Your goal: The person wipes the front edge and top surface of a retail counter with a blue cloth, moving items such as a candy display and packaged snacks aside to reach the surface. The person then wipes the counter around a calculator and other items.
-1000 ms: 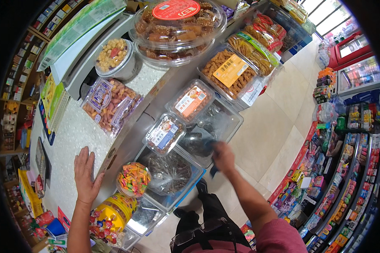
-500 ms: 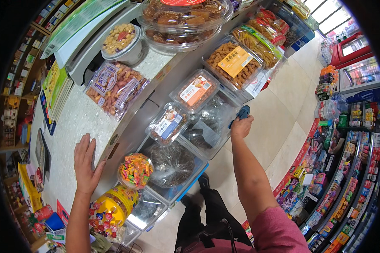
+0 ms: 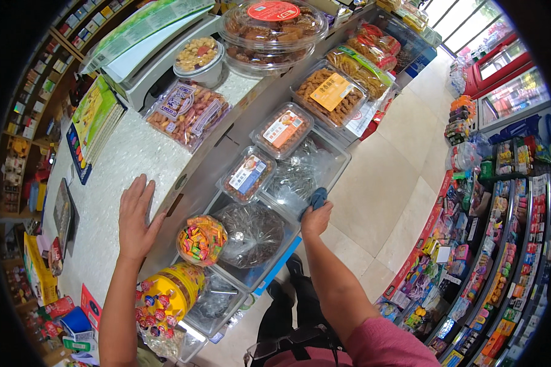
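Observation:
My left hand (image 3: 137, 218) lies flat on the speckled white counter (image 3: 125, 153), fingers spread, close to the counter's edge. Bunched in my right hand (image 3: 318, 219) is a blue-grey cloth (image 3: 318, 197), at the outer edge of a clear bin (image 3: 343, 168) holding wrapped dark goods. A second clear bin, nearer me, contains a dark bagged product (image 3: 249, 235). Two clear boxes of nuts, one with an orange label (image 3: 283, 129) and one with a blue label (image 3: 247, 175), rest on the bins. Beside my left hand stands a tub of colourful candies (image 3: 202, 240).
A yellow lollipop jar (image 3: 171, 293) stands near my left forearm. Bagged peanuts (image 3: 188, 114), a nut cup (image 3: 198, 56) and round pastry trays (image 3: 272, 27) are on the counter. Boxed brown snacks (image 3: 331, 93) sit farther along. Tiled floor (image 3: 379, 183) separates the bins from candy shelves (image 3: 496, 244).
My right hand has moved toward me and slightly left along the bin's edge, still holding the cloth. My left hand stays flat on the counter. The whole view has shifted a little.

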The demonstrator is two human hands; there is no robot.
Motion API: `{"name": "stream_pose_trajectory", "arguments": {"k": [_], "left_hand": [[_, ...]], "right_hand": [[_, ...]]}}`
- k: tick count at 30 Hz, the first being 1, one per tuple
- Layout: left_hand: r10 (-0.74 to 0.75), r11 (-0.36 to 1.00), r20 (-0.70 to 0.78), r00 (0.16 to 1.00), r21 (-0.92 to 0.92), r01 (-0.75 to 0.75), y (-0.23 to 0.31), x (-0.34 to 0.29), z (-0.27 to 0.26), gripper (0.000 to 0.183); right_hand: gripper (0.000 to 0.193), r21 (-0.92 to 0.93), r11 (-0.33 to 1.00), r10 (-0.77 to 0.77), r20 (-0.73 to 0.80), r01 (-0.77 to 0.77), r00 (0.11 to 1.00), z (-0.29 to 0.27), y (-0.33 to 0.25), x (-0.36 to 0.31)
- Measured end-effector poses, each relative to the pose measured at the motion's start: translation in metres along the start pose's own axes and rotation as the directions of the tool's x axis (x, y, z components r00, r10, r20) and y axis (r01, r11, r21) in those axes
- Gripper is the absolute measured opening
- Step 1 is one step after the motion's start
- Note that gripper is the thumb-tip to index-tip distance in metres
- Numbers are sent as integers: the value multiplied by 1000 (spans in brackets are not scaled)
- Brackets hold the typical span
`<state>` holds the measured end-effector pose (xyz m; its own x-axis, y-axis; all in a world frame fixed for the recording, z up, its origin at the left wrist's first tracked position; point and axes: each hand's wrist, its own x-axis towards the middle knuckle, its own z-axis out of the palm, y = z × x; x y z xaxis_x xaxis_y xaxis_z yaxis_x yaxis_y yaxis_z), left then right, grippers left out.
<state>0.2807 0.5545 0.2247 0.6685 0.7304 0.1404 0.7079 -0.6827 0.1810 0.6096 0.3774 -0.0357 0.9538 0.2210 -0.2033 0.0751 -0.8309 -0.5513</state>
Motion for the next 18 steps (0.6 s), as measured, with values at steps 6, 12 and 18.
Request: {"name": "stream_pose_trajectory", "arguments": {"k": [6,12,18], "left_hand": [[49,999,-48,998,-6,-49,-2,-1,2,65],[36,999,-42,998,-31,-37,-5,-6,3,64],[17,1000,-40,999,-11,-18,-3,-2,2,65]], "right_hand": [[44,-67,993,-66,328,93,942,-24,30,-22],[40,-195,942,-166,441,274,882,-98,81,-20],[43,-63,977,-168,345,202,923,-135,94,21]]}}
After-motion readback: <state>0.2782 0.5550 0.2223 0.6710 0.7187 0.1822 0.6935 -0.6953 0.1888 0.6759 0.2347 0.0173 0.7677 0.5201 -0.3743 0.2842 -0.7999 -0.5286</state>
